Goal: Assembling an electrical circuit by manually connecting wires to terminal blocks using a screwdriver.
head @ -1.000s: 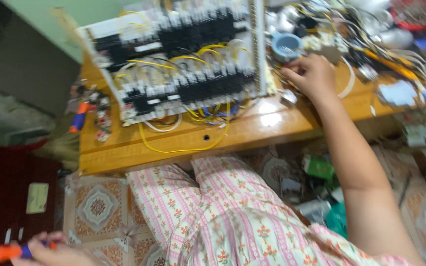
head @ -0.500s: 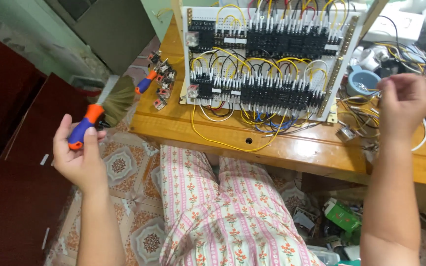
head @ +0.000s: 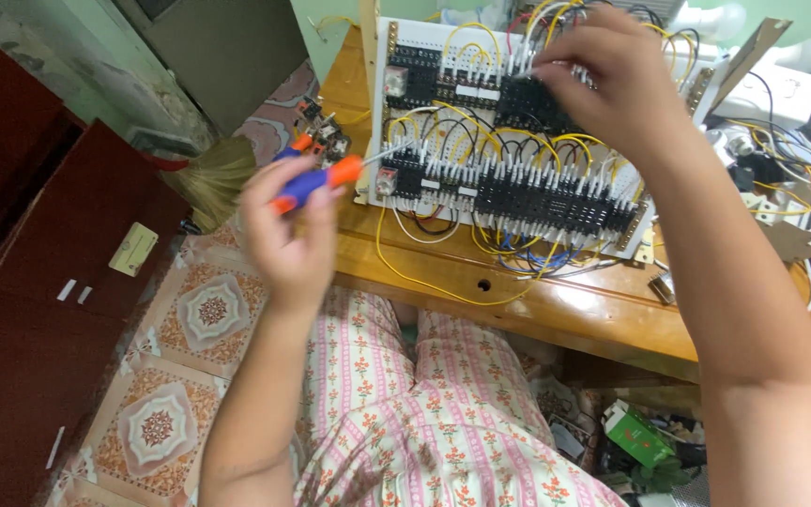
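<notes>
Orange-and-blue screwdriver (head: 323, 178) sits clamped in the left hand (head: 291, 233), its shaft aimed right at the wiring panel (head: 509, 155) on the wooden table (head: 556, 305). Farther off, the right hand (head: 607, 80) pinches its fingertips together on the panel's upper terminals.

My right hand (head: 612, 80) covers the top middle of the wiring board (head: 509, 178), so I cannot tell what my fingertips pinch there. My left hand (head: 291, 230) is blurred, hiding most of the screwdriver (head: 326, 178) handle. Right of the board, the desk's (head: 556, 300) clutter runs off the edge.
</notes>
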